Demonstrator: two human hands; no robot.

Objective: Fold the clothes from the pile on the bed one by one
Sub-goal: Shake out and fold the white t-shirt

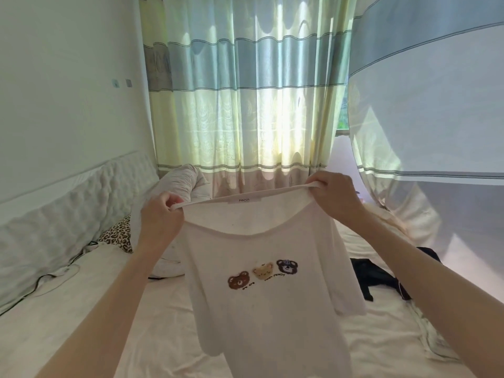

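Shirt held up over bed, print facing wearer. Left hand pinches left end of neckline, right hand pinches right end, slightly higher. Long axis hangs straight down from both hands; hem near the sheet, possibly touching, hard to tell. Dark garment lies to the right, nearer right arm.

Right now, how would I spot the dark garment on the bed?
Start at the white bed and look to its right side, below the billowing curtain. The black garment lies crumpled there, the only dark thing beside the held white T-shirt.
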